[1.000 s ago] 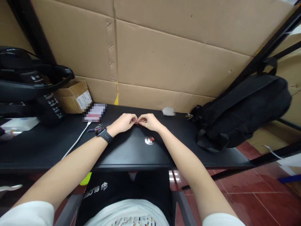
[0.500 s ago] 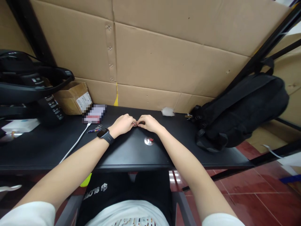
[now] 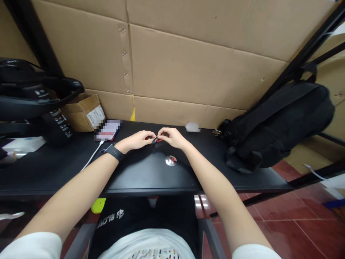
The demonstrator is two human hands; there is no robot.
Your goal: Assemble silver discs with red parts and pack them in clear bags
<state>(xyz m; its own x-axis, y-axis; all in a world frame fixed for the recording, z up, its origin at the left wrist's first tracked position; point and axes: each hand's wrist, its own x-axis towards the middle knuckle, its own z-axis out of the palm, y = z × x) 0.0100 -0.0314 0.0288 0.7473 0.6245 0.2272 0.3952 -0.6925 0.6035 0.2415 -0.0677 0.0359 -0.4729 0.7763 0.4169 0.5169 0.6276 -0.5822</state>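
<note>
Over the black table, my left hand (image 3: 141,139) and my right hand (image 3: 171,136) meet with bent fingers. Between their fingertips is a small dark piece (image 3: 155,140) with some red showing; its kind is too small to make out, and both hands pinch it. The left fingers partly cover it. Nearer to me, below the right hand, a shiny round metal disc (image 3: 171,160) lies flat on the tabletop and reflects something red. A dark watch (image 3: 114,152) is on my left wrist.
Left of my hands lies a phone (image 3: 108,130) with a white cable (image 3: 93,156), before an open cardboard box (image 3: 85,113). A black backpack (image 3: 280,126) stands at the right. A small white item (image 3: 192,127) sits by the cardboard wall (image 3: 188,72).
My hands have turned the small piece, so its dark and red parts now show between the fingers. The left wrist has rotated and shifted slightly left. The metal disc stays in place.
</note>
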